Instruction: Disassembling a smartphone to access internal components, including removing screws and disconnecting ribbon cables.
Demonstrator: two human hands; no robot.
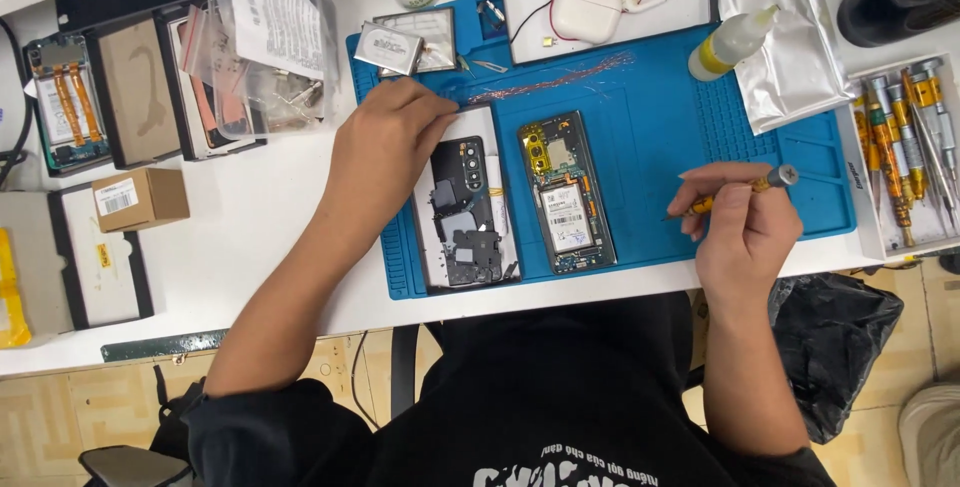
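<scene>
My left hand [385, 147] rests on the top left corner of a white phone back cover [466, 199] that lies on the blue repair mat [660, 137], with dark parts laid on it. Right beside the cover lies an opened phone [566, 193] with its board and battery showing. My right hand [742, 215] holds a small yellow-handled screwdriver [735, 190] just right of the opened phone, tip pointing left toward it.
A white tray of several screwdrivers [905, 142] stands at the right. A squeeze bottle [730, 44], a silver bag [795, 42], a white earbud case [588, 12], a loose battery [390, 47], a cardboard box [140, 199] and other opened phones [62, 102] lie around.
</scene>
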